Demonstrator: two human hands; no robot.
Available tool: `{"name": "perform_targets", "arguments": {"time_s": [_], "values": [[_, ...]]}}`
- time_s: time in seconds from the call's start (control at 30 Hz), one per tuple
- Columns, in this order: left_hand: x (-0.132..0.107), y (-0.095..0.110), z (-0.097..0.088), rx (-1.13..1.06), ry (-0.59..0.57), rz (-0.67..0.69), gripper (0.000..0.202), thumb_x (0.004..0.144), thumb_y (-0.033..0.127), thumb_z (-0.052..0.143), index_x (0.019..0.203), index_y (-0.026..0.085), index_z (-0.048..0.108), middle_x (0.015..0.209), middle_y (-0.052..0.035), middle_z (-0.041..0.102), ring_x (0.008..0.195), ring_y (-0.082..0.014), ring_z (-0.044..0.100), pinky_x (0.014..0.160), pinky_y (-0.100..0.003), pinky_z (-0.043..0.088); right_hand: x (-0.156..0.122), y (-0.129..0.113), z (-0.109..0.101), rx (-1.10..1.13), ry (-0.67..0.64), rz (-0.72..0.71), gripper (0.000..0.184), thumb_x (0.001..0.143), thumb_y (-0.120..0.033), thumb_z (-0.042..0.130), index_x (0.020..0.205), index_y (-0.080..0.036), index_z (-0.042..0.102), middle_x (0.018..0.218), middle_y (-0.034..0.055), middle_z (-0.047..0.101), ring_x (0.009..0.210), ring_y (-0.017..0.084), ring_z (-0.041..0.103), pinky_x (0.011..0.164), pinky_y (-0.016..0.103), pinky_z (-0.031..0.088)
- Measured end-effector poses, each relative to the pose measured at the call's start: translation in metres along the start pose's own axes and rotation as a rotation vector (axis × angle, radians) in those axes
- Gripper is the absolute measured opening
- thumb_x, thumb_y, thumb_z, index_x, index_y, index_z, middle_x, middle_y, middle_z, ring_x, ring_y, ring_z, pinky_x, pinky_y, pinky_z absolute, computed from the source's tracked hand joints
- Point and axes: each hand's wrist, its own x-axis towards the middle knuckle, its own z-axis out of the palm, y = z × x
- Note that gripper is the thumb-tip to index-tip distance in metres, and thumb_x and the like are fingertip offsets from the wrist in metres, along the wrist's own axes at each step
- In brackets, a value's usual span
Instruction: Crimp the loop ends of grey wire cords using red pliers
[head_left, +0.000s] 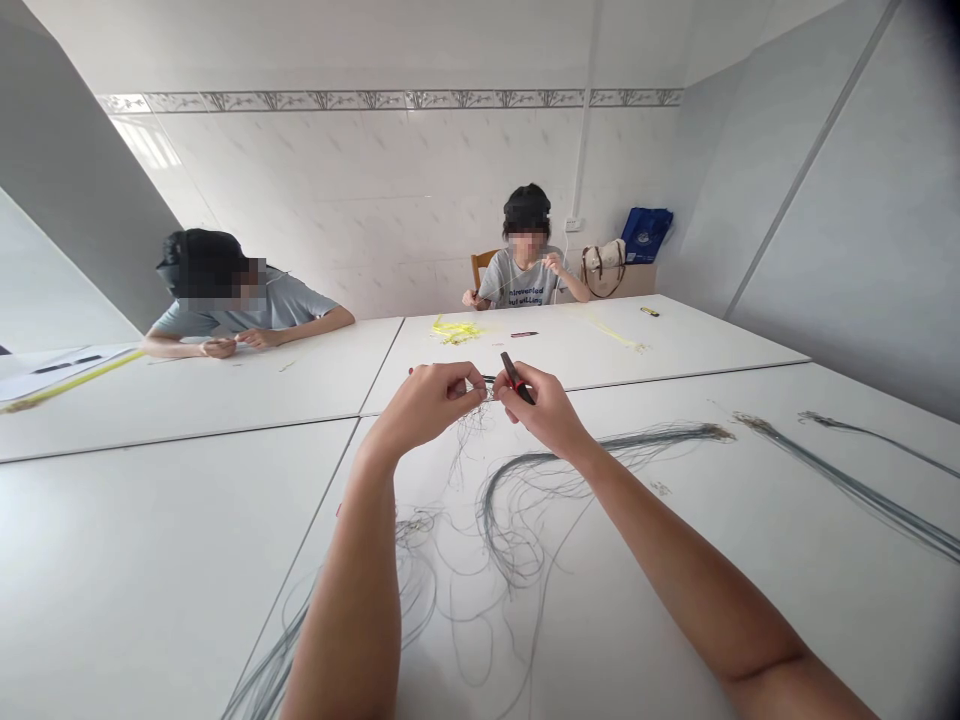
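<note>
Pinching thin grey strands (469, 425) in the nearly closed left hand (429, 402); curled right hand (546, 407) grips a small red-and-black tool (514, 377) just beside it. More strands lie loose on the white worktop (150, 570) beneath both hands.

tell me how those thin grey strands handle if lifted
Probably floppy and very light: the thin grey strands lie in loose, curving loops on the white table. Likely to snag too, since the loops cross, so lifting some may drag others.
</note>
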Motion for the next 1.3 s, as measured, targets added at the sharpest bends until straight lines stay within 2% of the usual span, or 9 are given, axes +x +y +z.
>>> {"name": "perform_targets", "arguments": {"time_s": [0.33, 0.67, 0.97, 1.3], "values": [[0.000, 0.000, -0.001, -0.018, 0.017, -0.005, 0.018, 0.090, 0.032, 0.057, 0.078, 0.021, 0.065, 0.057, 0.0061, 0.037, 0.057, -0.0107, 0.029, 0.054, -0.026, 0.025, -0.001, 0.000, 0.001, -0.049, 0.003, -0.003, 0.016, 0.088, -0.035, 0.061, 0.083, -0.022, 0.056, 0.070, -0.0048, 0.052, 0.058, 0.010, 0.045, 0.056, 0.025, 0.037], [-0.001, 0.004, 0.000, -0.009, 0.037, -0.032, 0.019, 0.090, 0.034, 0.056, 0.083, 0.022, 0.070, 0.057, 0.0046, 0.046, 0.057, -0.0114, 0.034, 0.054, -0.025, 0.028, -0.003, -0.002, 0.006, -0.043, 0.015, 0.043, 0.019, 0.083, -0.037, 0.067, 0.081, -0.022, 0.057, 0.067, -0.0053, 0.049, 0.058, 0.009, 0.041, 0.056, 0.025, 0.037], [-0.001, 0.007, -0.001, 0.005, 0.068, -0.040, 0.022, 0.090, 0.036, 0.056, 0.079, 0.022, 0.069, 0.055, 0.0044, 0.043, 0.055, -0.0119, 0.034, 0.053, -0.026, 0.027, -0.003, -0.003, 0.007, -0.017, -0.016, 0.036, 0.018, 0.087, -0.037, 0.062, 0.081, -0.021, 0.056, 0.069, -0.0041, 0.053, 0.058, 0.010, 0.045, 0.055, 0.025, 0.036], [-0.002, 0.008, -0.001, 0.006, 0.060, -0.050, 0.020, 0.090, 0.035, 0.055, 0.081, 0.023, 0.068, 0.056, 0.0047, 0.043, 0.056, -0.0123, 0.035, 0.054, -0.026, 0.028, -0.002, 0.000, 0.008, 0.002, 0.002, 0.080, 0.022, 0.083, -0.039, 0.068, 0.080, -0.021, 0.056, 0.068, -0.0044, 0.051, 0.058, 0.010, 0.044, 0.052, 0.024, 0.035]]}}
